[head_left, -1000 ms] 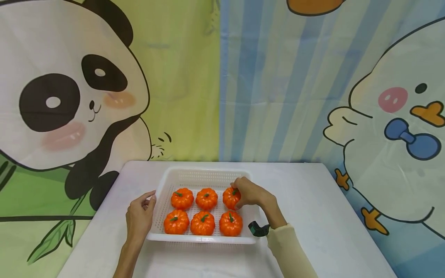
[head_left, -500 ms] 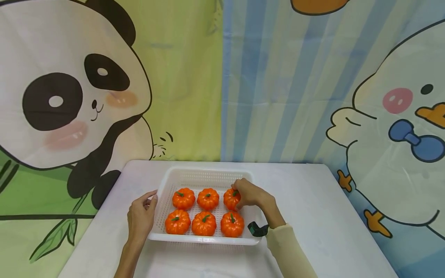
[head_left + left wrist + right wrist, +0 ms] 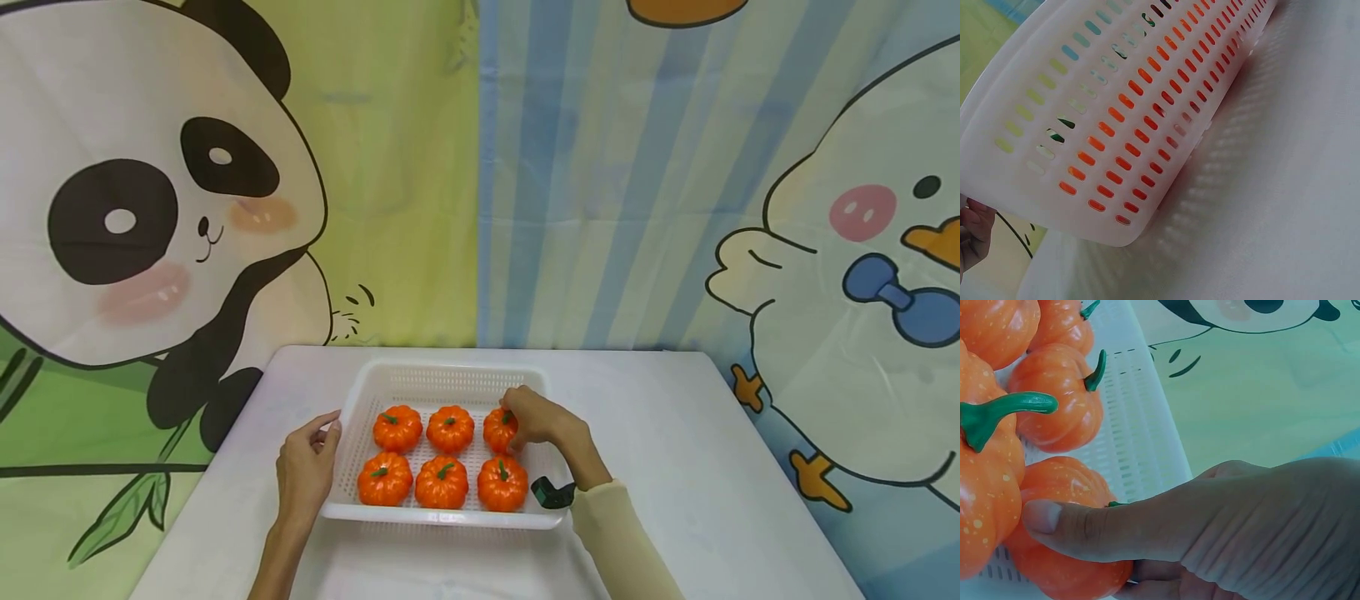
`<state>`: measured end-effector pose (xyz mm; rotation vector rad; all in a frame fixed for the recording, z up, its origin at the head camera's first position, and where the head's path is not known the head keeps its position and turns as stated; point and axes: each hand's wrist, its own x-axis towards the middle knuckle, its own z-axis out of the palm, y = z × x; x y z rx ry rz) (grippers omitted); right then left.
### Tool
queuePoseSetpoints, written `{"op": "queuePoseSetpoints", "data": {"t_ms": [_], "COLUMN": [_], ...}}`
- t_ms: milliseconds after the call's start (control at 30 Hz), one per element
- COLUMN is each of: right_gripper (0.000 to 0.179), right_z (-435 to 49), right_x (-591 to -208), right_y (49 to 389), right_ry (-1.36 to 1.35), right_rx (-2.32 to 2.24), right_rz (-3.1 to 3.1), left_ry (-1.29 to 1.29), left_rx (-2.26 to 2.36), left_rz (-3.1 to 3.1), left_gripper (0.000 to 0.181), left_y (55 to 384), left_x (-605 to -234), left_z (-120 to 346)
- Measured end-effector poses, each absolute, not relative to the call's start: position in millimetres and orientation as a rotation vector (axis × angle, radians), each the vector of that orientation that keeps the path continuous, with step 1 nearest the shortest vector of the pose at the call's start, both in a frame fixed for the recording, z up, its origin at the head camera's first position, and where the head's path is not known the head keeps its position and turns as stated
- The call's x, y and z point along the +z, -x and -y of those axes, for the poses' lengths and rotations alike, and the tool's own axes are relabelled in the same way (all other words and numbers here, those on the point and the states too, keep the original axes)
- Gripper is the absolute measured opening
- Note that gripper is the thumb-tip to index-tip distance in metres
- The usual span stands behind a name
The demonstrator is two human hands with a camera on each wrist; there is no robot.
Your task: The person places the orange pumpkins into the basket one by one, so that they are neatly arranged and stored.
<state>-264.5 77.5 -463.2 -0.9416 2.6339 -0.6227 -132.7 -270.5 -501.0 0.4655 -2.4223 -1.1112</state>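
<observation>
A white perforated plastic basket point(image 3: 442, 517) holds several small orange toy pumpkins point(image 3: 441, 482) with green stems, set in two rows. My right hand point(image 3: 542, 417) reaches over the basket's right side and grips the pumpkin point(image 3: 498, 430) at the right end of the far row. In the right wrist view, the thumb point(image 3: 1104, 528) lies across this pumpkin point(image 3: 1066, 481), and the other fingers are partly hidden behind it. My left hand point(image 3: 306, 467) holds the basket's left rim; in the left wrist view its curled fingers point(image 3: 975, 231) show at the rim's corner.
The basket stands on a white-covered table point(image 3: 645, 433). Behind the table hangs a printed curtain point(image 3: 405, 183) with a panda and a white bird. A small dark device point(image 3: 553, 493) is strapped at the right wrist.
The view shifts slightly. Both hands keep their places at the basket, and the pumpkins stay where they were.
</observation>
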Motion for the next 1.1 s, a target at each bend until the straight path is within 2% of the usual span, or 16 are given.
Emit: {"op": "queuePoseSetpoints", "data": {"t_ms": [367, 700, 967, 1100], "right_gripper": [0.042, 0.05, 0.076, 0.082], "right_z": [-78.0, -80.4, -90.7, -96.4], "right_x": [-464.0, -461.9, -443.9, -435.9], "right_y": [264.4, 261.2, 248.3, 238.7], "right_ry": [0.884, 0.815, 0.816, 0.81], "right_rx": [-0.623, -0.647, -0.781, -0.853], "right_rz": [-2.632, -2.626, -2.645, -2.697], "left_ry": [-0.454, -0.437, -0.445, -0.435], "left_rx": [-1.108, -1.103, -1.088, -1.079], "left_rz": [2.425, 2.428, 2.426, 2.422], "left_gripper": [0.033, 0.032, 0.031, 0.031], "left_y": [134.2, 137.7, 139.2, 139.9], "left_x": [-501.9, -502.2, -501.1, -501.7], "left_z": [268.6, 268.6, 271.4, 273.8]}}
